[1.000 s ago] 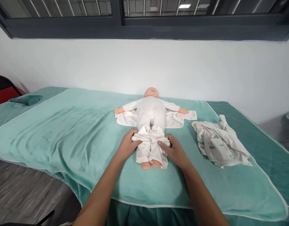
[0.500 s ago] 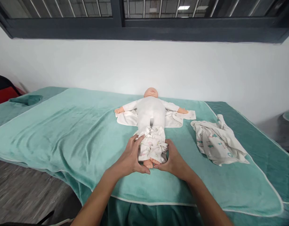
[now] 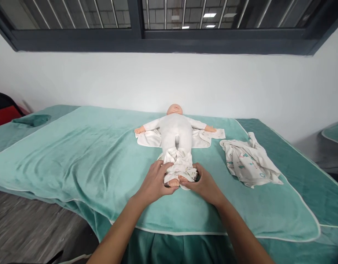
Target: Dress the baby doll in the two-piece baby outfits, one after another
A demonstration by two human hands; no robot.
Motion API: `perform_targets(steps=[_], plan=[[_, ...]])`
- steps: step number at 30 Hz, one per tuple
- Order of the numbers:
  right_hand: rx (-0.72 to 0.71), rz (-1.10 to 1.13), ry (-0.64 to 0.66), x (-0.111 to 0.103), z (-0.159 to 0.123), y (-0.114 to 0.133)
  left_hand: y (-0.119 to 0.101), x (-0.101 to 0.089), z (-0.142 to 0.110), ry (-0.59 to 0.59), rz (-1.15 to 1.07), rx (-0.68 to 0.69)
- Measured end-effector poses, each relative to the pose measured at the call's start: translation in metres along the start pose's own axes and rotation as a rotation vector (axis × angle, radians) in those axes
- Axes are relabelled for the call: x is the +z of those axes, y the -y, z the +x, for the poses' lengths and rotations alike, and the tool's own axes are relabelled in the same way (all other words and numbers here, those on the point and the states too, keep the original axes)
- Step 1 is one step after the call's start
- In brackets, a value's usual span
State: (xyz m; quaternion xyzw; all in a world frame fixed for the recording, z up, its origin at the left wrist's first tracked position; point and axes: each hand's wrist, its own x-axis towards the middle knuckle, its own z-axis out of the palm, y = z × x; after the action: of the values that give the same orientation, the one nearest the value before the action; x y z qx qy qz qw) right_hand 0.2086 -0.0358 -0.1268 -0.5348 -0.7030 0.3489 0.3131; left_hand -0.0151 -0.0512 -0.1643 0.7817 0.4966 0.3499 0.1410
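Head view: a baby doll (image 3: 176,130) in a white bodysuit lies on its back near the middle, head at 12 o'clock and feet at 6, arms spread towards 8 and 4 o'clock. Bunched around its lower legs are white printed trousers (image 3: 180,165), with the toes showing at the lower edge.

At the 7 o'clock side of the trousers, the left hand (image 3: 155,181) has its fingers bent over the cloth and its thumb by one foot, in a loose curved grip. Opposite, at 5 o'clock, the right hand (image 3: 204,185) curls about the other side, thumb reaching in at the other foot; its farther fingertips are partly hidden.

An open white garment (image 3: 149,138) is spread beneath the doll's upper body, showing on both sides under the arms. Well apart from the trousers, towards 3 o'clock, a crumpled printed garment (image 3: 248,165) lies on the pale green blanket (image 3: 97,157). Darker green cloth (image 3: 309,183) shows past the blanket's edge. At 12 o'clock a barred window (image 3: 169,40) crosses the white wall (image 3: 116,79); a red and black object (image 3: 4,112) sits at 9.
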Motion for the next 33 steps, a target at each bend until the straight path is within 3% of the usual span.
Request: perform_targets(steps=[7, 11, 15, 21, 27, 33], plan=[[0.13, 0.238, 0.021, -0.001, -0.009, 0.004, -0.023, -0.002, -0.004, -0.025, -0.003, -0.075], [0.24, 0.539, 0.119, -0.007, -0.015, 0.012, -0.048, -0.007, -0.007, -0.011, -0.049, -0.283], [0.369, 0.785, 0.296, -0.011, -0.019, 0.02, -0.065, -0.017, -0.004, 0.033, -0.343, -0.557], [0.42, 0.907, 0.478, -0.015, -0.032, 0.028, -0.069, -0.04, -0.005, 0.128, -0.962, -0.773], [0.349, 0.906, 0.491, -0.023, -0.035, 0.04, -0.07, -0.057, -0.007, 0.185, -1.16, -0.678], [0.179, 0.734, 0.437, -0.051, 0.005, 0.054, -0.055, -0.082, 0.025, 0.231, -1.122, -0.577]])
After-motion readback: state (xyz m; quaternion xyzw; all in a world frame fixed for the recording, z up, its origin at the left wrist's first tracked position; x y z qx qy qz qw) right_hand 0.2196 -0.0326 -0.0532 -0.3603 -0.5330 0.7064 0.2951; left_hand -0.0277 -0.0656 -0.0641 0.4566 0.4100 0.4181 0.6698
